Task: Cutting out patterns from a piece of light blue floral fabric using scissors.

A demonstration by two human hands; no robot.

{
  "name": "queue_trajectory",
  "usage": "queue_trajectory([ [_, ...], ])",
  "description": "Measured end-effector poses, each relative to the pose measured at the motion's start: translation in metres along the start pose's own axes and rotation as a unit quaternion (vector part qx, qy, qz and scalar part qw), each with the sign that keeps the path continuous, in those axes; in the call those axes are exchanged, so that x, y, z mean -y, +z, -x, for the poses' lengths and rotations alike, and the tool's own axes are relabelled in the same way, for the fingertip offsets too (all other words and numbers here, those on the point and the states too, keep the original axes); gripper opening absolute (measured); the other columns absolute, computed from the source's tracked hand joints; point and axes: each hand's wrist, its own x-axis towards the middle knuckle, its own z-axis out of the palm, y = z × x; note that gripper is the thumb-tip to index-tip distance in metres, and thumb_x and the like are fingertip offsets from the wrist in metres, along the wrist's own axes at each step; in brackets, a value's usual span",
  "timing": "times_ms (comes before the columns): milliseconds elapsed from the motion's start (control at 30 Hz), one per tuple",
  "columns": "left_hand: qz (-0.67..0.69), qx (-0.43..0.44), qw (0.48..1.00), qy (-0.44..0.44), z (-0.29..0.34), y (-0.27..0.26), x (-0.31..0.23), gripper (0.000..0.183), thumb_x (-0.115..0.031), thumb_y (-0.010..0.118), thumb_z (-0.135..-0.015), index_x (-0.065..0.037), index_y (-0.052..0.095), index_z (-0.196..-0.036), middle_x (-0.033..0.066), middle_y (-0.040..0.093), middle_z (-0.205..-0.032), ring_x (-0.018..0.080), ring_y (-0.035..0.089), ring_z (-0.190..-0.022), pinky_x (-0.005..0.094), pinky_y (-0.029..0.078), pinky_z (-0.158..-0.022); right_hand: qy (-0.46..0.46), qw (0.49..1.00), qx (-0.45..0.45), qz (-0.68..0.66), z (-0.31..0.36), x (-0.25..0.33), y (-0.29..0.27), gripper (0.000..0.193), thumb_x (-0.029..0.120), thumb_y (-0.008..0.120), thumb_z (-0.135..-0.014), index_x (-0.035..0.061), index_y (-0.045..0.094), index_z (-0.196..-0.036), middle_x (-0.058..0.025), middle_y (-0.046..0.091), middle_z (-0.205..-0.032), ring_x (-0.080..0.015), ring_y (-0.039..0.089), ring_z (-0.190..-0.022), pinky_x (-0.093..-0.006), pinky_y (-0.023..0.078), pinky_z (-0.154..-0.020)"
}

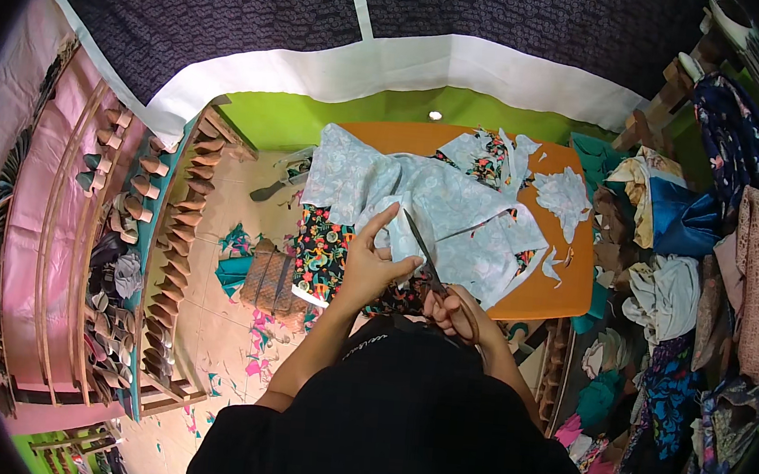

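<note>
A large patterned fabric [472, 209] is spread over an orange table [567, 262], mostly pale underside up. Its black floral face [324, 246] shows along the left and near edges. My left hand [370, 261] rests on the cloth, index finger and thumb stretched wide apart, with pale material between them; its other fingers are partly hidden. In my right hand [452, 314] is a pair of scissors [424, 248], fingers wrapped round the handles. The dark blades point away and to the left across the cloth, close to my left hand.
Fabric scraps [563, 199] lie on the table's far right. Wooden racks with rows of shoe lasts [183, 238] stand left. Piled cloths [663, 298] fill the right side. A brown woven-pattern piece [278, 280] and coloured offcuts lie on the floor. Dark cloth [254, 18] hangs beyond the table.
</note>
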Motion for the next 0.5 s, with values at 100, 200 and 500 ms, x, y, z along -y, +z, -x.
queue_trajectory([
  [100,0.001,0.006,1.000,-0.002,-0.004,-0.002,-0.001,0.073,0.015,0.061,-0.062,0.005,0.028,-0.126,0.0144,0.053,-0.102,0.0150,0.059,-0.075,0.0224,0.049,-0.059,-0.002,1.000,0.013,0.004,0.001,0.003,0.002,0.028,0.023,0.049,-0.070,0.0017,0.048,-0.088,0.0051,0.035,-0.056,-0.0036,0.035,-0.046,-0.0179,0.029,-0.040],
  [200,0.001,0.006,1.000,0.002,-0.005,-0.003,0.003,0.073,0.015,0.061,-0.062,0.005,0.029,-0.126,0.0145,0.053,-0.102,0.0148,0.059,-0.074,0.0220,0.049,-0.058,-0.063,0.996,-0.036,-0.045,-0.006,-0.002,0.006,0.024,0.024,0.047,-0.070,0.0027,0.050,-0.079,0.0047,0.034,-0.052,-0.0050,0.033,-0.041,-0.0200,0.028,-0.036],
  [500,0.020,-0.024,0.999,0.011,-0.019,-0.017,0.017,0.064,0.009,0.061,-0.066,0.003,0.035,-0.124,0.0129,0.049,-0.112,0.0171,0.053,-0.095,0.0258,0.045,-0.077,-0.054,0.995,0.025,0.081,0.001,-0.004,-0.011,0.084,0.076,0.052,-0.054,0.0041,0.049,-0.098,0.0074,0.037,-0.064,-0.0031,0.039,-0.057,-0.0135,0.032,-0.051],
])
